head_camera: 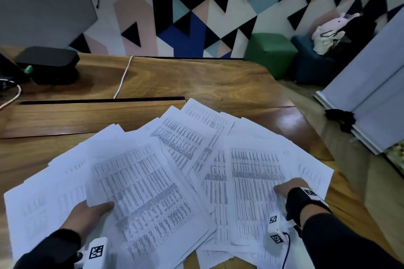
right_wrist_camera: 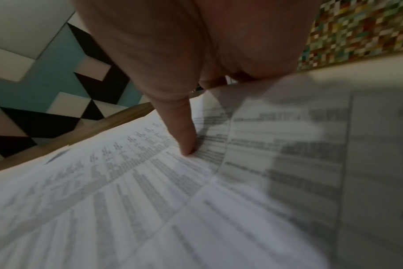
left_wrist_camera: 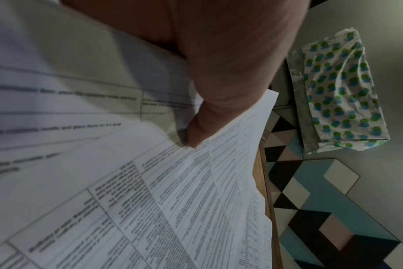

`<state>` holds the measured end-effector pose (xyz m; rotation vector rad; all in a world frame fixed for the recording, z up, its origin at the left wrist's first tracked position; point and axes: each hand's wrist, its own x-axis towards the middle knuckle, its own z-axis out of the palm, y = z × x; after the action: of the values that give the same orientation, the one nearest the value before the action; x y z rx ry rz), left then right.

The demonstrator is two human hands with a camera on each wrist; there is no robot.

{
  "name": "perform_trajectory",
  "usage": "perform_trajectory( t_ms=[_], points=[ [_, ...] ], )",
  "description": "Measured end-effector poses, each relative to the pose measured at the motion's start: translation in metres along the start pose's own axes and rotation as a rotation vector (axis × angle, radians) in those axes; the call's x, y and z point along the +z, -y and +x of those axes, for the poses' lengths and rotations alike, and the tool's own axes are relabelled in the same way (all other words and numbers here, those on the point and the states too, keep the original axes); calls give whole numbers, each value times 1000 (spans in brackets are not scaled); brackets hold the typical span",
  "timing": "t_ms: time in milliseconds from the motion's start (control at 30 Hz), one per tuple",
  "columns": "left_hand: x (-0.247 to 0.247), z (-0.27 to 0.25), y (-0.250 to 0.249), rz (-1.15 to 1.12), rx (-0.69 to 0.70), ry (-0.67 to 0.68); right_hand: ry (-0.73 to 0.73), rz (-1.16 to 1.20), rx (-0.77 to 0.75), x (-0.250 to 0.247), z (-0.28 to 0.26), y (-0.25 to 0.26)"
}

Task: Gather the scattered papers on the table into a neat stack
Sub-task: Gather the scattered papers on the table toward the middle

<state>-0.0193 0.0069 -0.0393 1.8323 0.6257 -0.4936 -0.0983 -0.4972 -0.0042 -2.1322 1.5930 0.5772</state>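
- Both hands are gripping papers: the left hand (head_camera: 87,214) is pinching one printed sheet (head_camera: 142,194) at its near left edge, thumb lying on top and fingers hidden beneath.
- From the left wrist view, the thumb (left_wrist_camera: 203,127) is pressing down on that sheet, which is rising above the ones under it.
- At the right, the right hand (head_camera: 288,188) is grasping the right edge of another printed sheet (head_camera: 255,185), thumb on top; the fingers under it are not showing.
- From the right wrist view, one thumb (right_wrist_camera: 184,131) is pressing its tip onto the print, and the sheet is blurring at the right.
- Papers (head_camera: 188,142) are lying fanned across the near half of the wooden surface (head_camera: 196,81), overlapping at many angles; roughly a dozen sheets are showing, but an exact count cannot be told.
- Most are carrying dense tables of small print; a few at the far left are looking nearly blank.
- Two wrist cameras with black-and-white markers are sitting on the dark sleeves.
- One black box (head_camera: 48,63) is resting at the far left of the surface, well apart from the papers, with one white cable (head_camera: 122,78) trailing beside it.
- One green stool (head_camera: 271,52) and one pink plush toy (head_camera: 334,28) are sitting beyond the surface, by the triangle-patterned wall.
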Motion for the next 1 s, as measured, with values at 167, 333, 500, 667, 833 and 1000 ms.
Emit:
perform_trajectory(
  t_ms=[167, 333, 500, 667, 833, 1000],
  points=[
    [3, 0, 0, 22, 3, 9, -45, 300, 47, 2, -14, 6],
    [6, 0, -4, 65, 10, 26, 146, 598, -96, 18, -26, -5],
    [11, -5, -6, 88, 6, 55, 230, 467, -279, 39, -42, 20],
    [13, -9, -12, 66, -10, 60, 192, 508, -384, 25, -43, 28],
    [11, -7, -14, 69, -10, 70, 14, 642, -673, -47, -61, 25],
    [17, -4, -18, 107, -1, 93, 70, 927, -785, -91, -82, 31]
  ],
)
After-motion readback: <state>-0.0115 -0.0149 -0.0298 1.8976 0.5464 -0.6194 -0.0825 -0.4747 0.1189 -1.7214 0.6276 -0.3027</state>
